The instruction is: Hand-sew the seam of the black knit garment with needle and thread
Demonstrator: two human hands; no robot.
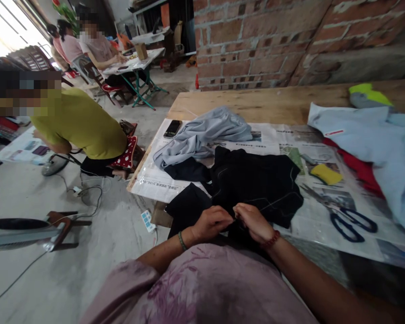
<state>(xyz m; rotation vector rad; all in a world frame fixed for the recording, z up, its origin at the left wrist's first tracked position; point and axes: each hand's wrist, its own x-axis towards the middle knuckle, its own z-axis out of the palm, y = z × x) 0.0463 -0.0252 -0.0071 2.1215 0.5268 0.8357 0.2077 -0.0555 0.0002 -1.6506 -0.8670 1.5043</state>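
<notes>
At the near edge of the table, my left hand (pixel 212 222) is closed with its fingertips pinched on black cloth (pixel 253 180). My right hand (pixel 253 221) faces it a short gap away, also pinched closed at the same cloth. Whether a small item such as a needle sits between the fingers is too small to make out. Pale lines run across the black cloth, which lies crumpled on the table and hangs over its edge toward my lap. Behind it is a heap of light grey cloth (pixel 205 135).
Large scissors (pixel 344 216) with dark handles lie on the newspaper-covered table (pixel 189 101) at right, near a yellow piece (pixel 326 174) and a pale blue garment (pixel 361 130). A phone (pixel 172 128) rests at the far left. Other people sit left; a power strip (pixel 148 221) is below.
</notes>
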